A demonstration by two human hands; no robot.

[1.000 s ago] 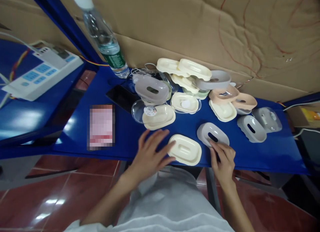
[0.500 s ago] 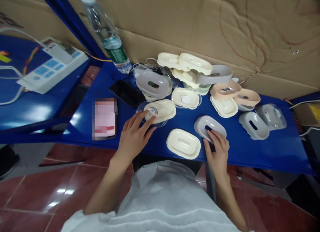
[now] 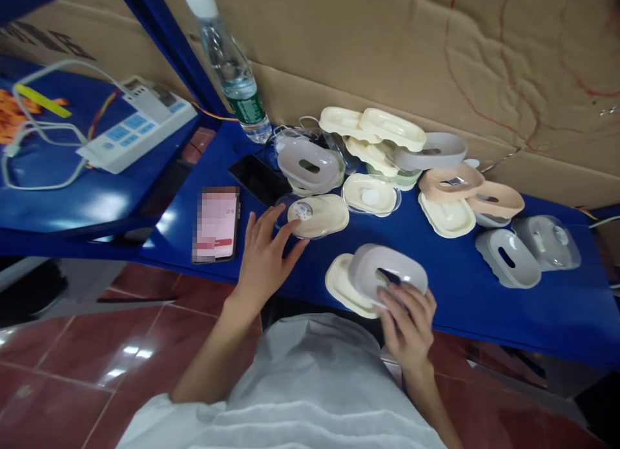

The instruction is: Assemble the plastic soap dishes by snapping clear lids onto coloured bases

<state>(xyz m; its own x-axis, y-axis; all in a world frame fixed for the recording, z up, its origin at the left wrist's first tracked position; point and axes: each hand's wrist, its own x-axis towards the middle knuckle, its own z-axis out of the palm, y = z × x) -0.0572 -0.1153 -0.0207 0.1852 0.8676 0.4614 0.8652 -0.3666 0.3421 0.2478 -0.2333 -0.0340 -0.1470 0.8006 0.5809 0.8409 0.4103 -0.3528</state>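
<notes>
My right hand (image 3: 409, 316) grips the near right edge of a grey oval tray (image 3: 363, 268) with a slot, fingers at the slot. That grey tray is over the right part of a cream tray (image 3: 339, 282) near the front edge. My left hand (image 3: 266, 255) has its fingers spread beside a clear lid with a round sticker, which lies with a cream piece (image 3: 327, 216); it holds nothing. Just behind lies another cream piece (image 3: 371, 194) with a clear cover.
Stacked cream trays (image 3: 394, 129), a grey tray (image 3: 310, 165) and peach trays (image 3: 453, 179) stand at the back. A bottle (image 3: 245, 100), two phones (image 3: 216, 226) and a power strip (image 3: 133, 135) are leftward. Grey pieces (image 3: 508, 258) lie at the right.
My right hand has brought the grey tray left, over the cream tray. My left hand's fingers have come off the round sticker. The camera view has shifted slightly.
</notes>
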